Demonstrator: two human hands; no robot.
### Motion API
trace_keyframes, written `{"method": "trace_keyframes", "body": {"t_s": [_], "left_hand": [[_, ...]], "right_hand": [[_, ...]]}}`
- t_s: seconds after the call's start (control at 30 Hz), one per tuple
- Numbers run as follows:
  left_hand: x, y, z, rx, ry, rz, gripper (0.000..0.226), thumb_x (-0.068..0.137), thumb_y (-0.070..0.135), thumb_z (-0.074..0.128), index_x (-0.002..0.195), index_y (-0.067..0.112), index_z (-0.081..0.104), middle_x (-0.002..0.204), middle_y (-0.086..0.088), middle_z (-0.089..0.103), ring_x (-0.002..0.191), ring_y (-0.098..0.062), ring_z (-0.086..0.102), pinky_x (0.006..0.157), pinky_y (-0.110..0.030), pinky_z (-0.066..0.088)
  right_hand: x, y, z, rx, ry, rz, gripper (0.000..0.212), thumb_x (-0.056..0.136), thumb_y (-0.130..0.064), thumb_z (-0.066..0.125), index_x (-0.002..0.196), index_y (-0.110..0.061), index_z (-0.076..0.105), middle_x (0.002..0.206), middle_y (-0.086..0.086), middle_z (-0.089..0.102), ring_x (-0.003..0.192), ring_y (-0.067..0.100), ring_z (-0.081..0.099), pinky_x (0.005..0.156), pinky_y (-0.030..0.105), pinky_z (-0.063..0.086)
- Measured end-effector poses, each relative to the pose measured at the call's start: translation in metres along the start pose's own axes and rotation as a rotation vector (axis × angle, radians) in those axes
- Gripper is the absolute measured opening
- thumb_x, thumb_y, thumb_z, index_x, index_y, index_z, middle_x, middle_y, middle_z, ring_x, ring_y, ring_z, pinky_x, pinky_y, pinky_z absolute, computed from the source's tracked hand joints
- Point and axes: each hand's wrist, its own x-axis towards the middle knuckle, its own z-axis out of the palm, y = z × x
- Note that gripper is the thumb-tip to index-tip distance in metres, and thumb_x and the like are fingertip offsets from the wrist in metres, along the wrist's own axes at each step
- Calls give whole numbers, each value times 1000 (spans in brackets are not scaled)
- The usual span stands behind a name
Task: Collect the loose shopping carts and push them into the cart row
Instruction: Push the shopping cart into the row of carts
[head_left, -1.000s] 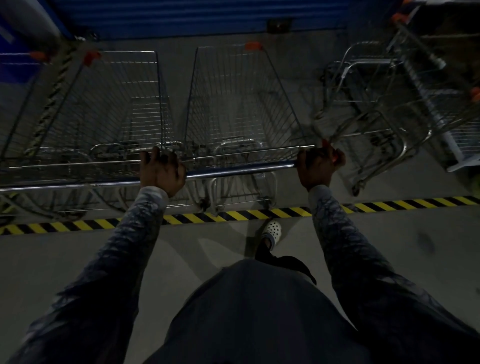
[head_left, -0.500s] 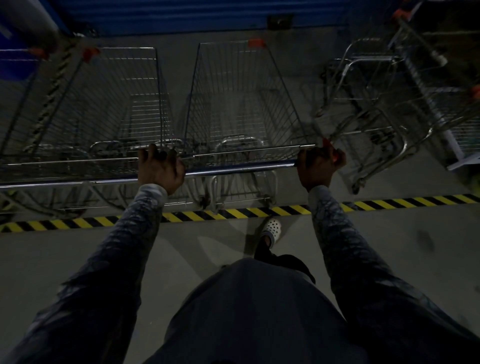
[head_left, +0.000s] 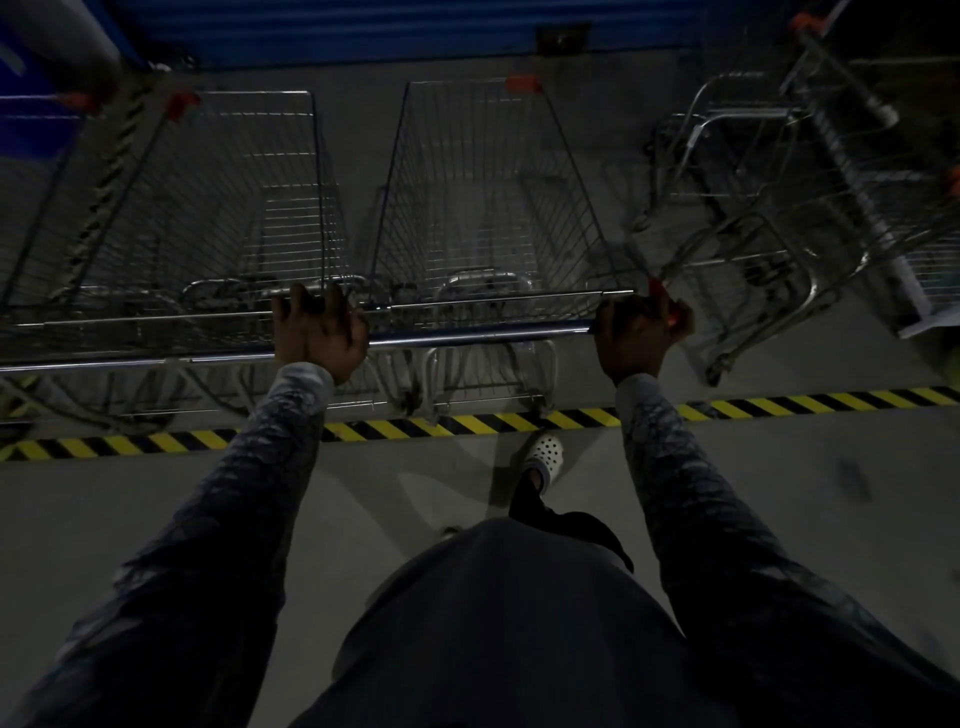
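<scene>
Handle: we hold a smooth, round metal bar (head_left: 467, 335) with a bluish sheen, running across the cart's near end.
Left hand: our left hand (head_left: 319, 332) is clamped on the bar's left part, fingers curled over its top.
Right hand: our right hand (head_left: 641, 332) wraps the bar's right end, fingers closed around it by a red cap.
Cart: the cart (head_left: 488, 208) is a thin wire-grid basket that tapers away from us. It stands straight ahead, beyond the tape, nose toward the blue wall (head_left: 363, 26).
Basket contents: we see only grey floor through the mesh.
Second cart: the second cart (head_left: 234, 208) has the same wire mesh and stands just beside on the left, parallel.
Nested carts: these bent tubular frames (head_left: 779, 218) are on the right, blurred.
Tape: a flat strip (head_left: 467, 423) of yellow-black diagonal stripes.
Shoe: a white perforated clog (head_left: 545, 454), just behind the tape.
</scene>
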Motion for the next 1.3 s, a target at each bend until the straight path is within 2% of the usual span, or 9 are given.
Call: {"method": "trace_keyframes", "body": {"t_s": [0.2,0.47,0.73,0.97,1.07,1.3], "left_hand": [[0,2,-1,-19,3,-27,48,94,44,38,115,3,50,98,-26,62,108,-39,46,96,-52,30],[0,1,2,-18,12,-38,48,95,42,39,118,2,51,97,-25,63,108,-39,46,96,-52,33],[-3,5,1,-45,51,-49,43,95,40,39,112,3,52,95,-27,62,107,-39,48,94,-51,33],[-3,2,3,-70,20,-42,52,92,41,36,119,0,52,98,-27,61,108,-41,47,95,-53,35],[-5,2,3,-78,20,-21,59,90,42,34,126,-2,52,106,-29,61,111,-44,48,97,-53,34],[-4,1,4,-76,19,11,67,85,43,32,132,-2,48,112,-31,59,116,-46,46,101,-57,32]], "right_hand": [[0,-3,-3,32,66,-2,39,92,-34,53,64,-10,65,72,4,68,126,29,54,107,41,14],[0,-1,-2,7,75,-22,39,94,-33,54,66,-8,63,73,6,67,125,30,54,107,43,15],[-1,1,0,-9,72,-45,37,96,-33,54,70,-9,64,74,7,66,122,32,56,108,46,19],[1,3,2,-22,38,-35,46,98,-44,50,67,-14,67,77,4,68,125,31,56,107,42,20],[2,6,0,44,73,-42,39,94,-39,60,64,-13,66,74,5,67,123,32,58,105,39,20],[5,11,5,-29,44,-47,41,95,-42,58,67,-14,68,75,3,69,125,29,56,104,40,21]]}}
